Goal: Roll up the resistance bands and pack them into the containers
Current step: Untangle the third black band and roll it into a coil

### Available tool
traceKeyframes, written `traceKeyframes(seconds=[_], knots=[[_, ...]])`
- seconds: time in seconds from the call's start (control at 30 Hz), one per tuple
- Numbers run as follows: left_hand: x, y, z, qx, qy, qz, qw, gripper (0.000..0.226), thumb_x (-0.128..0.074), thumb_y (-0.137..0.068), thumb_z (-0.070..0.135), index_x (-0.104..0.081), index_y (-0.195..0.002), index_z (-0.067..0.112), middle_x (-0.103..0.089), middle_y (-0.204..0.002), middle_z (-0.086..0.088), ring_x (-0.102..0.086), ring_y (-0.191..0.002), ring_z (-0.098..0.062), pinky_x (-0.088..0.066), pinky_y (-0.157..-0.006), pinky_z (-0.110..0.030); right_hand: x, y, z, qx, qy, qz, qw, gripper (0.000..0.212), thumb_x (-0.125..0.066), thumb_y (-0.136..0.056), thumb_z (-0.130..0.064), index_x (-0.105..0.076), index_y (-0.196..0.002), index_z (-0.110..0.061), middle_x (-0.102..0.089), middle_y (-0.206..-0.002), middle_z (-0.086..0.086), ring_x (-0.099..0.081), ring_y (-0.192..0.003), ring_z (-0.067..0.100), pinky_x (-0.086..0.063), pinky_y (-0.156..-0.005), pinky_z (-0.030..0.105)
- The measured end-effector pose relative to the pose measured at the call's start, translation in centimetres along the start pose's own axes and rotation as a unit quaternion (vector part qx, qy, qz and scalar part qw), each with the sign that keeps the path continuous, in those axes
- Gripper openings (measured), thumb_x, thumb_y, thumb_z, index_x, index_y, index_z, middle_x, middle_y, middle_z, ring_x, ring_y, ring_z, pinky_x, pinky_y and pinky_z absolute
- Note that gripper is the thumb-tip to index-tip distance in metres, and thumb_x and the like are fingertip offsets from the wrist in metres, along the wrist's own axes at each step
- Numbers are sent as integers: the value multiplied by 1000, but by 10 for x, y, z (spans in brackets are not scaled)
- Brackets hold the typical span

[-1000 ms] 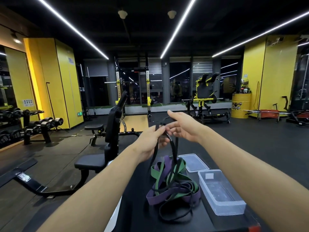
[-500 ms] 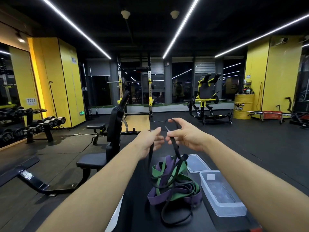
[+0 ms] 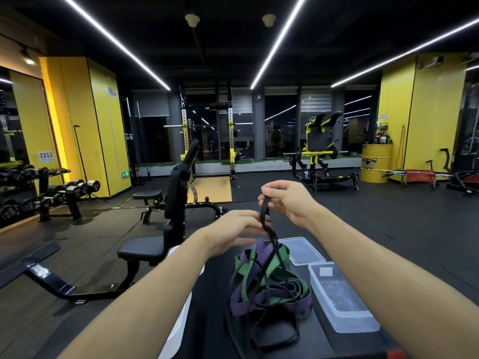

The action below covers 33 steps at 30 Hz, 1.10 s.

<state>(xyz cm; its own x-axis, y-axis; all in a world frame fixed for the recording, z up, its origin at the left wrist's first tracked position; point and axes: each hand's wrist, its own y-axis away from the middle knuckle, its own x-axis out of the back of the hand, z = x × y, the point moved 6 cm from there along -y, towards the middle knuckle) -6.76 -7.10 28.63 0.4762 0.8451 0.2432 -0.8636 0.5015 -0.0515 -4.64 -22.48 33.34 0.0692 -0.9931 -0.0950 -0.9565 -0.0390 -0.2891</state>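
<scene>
We stand in a dim gym under a black ceiling crossed by three white light strips (image 3: 280,40). At ten o'clock a yellow pillar (image 3: 77,120) rises beside a mirror (image 3: 10,125), with a dumbbell rack (image 3: 59,195) below it at nine. A black adjustable bench (image 3: 178,193) stands at eleven on the dark rubber floor (image 3: 388,216). At twelve we see a squat rack (image 3: 207,141) over a wooden platform (image 3: 212,189), backed by dark windows (image 3: 280,125). A yellow-and-black machine (image 3: 320,149) sits at one o'clock, and a yellow drum (image 3: 375,164) stands at two against a yellow wall (image 3: 427,112).
</scene>
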Motion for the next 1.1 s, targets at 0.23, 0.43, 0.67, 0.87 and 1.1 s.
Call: traceKeyframes(seconds=[0.23,0.43,0.67,0.87,1.1], knots=[[5,-10,8,-80,-35,83,993,10,-64,-103,19,-71,-108,16,-78,-111,-4,-71,-112,-17,-56,-99,-35,10,-5,2,3,-6,57,998,3,-69,-96,-7,-71,-97,-4,-76,-85,15,-74,-70,18,-59,-63,21],[26,-10,22,-144,36,184,972,18,-54,-108,19,-71,-106,16,-72,-79,8,-68,-92,-14,-51,-87,-30,28,-5,1,-5,260,93,961,44,-70,-94,-43,-71,-64,-12,-45,-46,-6,-39,-48,13,-34,-55,26],[26,-10,41,-165,52,228,958,24,-47,-111,25,-71,-111,25,-73,-113,4,-65,-113,-14,-52,-101,-42,-14,2,8,-39,97,-57,993,52,-43,-107,-50,-75,-94,-11,-76,-96,7,-69,-94,24,-50,-93,39],[29,-16,37,-158,101,235,954,29,-43,-112,27,-68,-110,12,-67,-84,0,-66,-85,-12,-56,-90,-41,-41,15,15,-39,7,-116,992,50,-39,-109,-45,-67,-82,-14,-74,-105,5,-69,-103,20,-45,-102,43],[28,-13,35,-123,181,237,947,28,-44,-112,27,-69,-103,18,-67,-86,3,-63,-73,-10,-53,-76,-37,-57,21,27,-61,27,-157,985,36,-41,-111,-31,-71,-97,-17,-72,-102,4,-66,-96,20,-48,-101,42]])
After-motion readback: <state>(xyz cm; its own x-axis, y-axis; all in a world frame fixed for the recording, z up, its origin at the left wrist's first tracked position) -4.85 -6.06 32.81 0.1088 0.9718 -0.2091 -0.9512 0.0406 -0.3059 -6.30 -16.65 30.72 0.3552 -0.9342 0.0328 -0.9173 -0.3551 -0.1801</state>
